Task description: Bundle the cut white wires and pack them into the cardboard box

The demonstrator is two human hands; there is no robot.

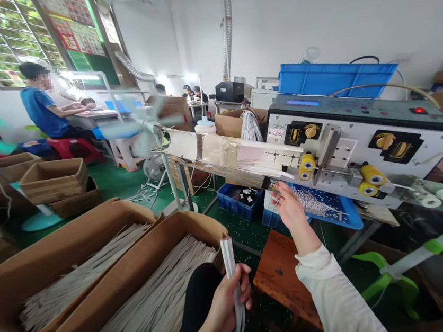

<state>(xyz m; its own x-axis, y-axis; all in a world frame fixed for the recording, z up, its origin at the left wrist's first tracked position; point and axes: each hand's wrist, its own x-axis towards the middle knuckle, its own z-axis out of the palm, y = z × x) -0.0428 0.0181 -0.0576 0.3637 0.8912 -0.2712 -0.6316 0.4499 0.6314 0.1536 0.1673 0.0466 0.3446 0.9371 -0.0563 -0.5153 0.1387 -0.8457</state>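
My left hand (230,298) is closed around a bundle of flat white cables (229,258), whose cut ends point upward. The lower part of the bundle hangs past my wrist. My right hand (288,206) is reaching to the front edge of the bench, below the chute of the cable machine (357,134). Its fingers are pinched together by a small dark piece (266,183); what exactly they grip is too small to make out. Close to that hand, a white cable runs between the machine's yellow rollers (307,162).
Long cardboard boxes (190,220) full of cut cables stand at my left. Under the machine is a blue tray (353,219) of white scraps. A wooden stool (284,276) stands between my arms. Fans and a seated person (45,109) are farther left.
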